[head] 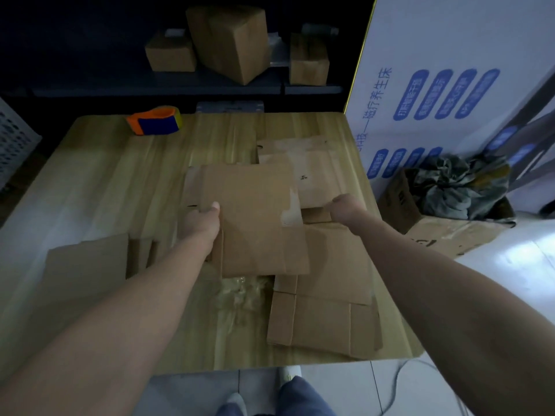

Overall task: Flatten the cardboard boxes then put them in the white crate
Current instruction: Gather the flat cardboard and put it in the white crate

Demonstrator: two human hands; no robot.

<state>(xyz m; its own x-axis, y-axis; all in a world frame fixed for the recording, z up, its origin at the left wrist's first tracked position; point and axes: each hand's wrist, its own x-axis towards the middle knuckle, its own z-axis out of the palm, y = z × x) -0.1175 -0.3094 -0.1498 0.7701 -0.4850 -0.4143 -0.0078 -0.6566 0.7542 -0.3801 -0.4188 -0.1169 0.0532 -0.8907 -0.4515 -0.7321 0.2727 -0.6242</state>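
A flattened cardboard box (pixel 255 217) lies on top of a pile in the middle of the wooden table (pixel 99 181). My left hand (pixel 201 221) grips its left edge, thumb on top. My right hand (pixel 345 209) grips the right side of the pile, where another flattened box (pixel 312 172) lies behind and partly underneath. A third flattened box (pixel 327 313) lies at the front right, and a fourth flat piece (pixel 87 265) at the front left. The white crate (pixel 12 142) shows only as a perforated corner at the far left edge.
An orange and blue tape dispenser (pixel 154 120) sits at the table's back left. Three assembled cardboard boxes (pixel 231 40) stand on a dark shelf behind. A large white printed carton (pixel 444 85) and an open box holding cloth (pixel 450 193) stand to the right on the floor.
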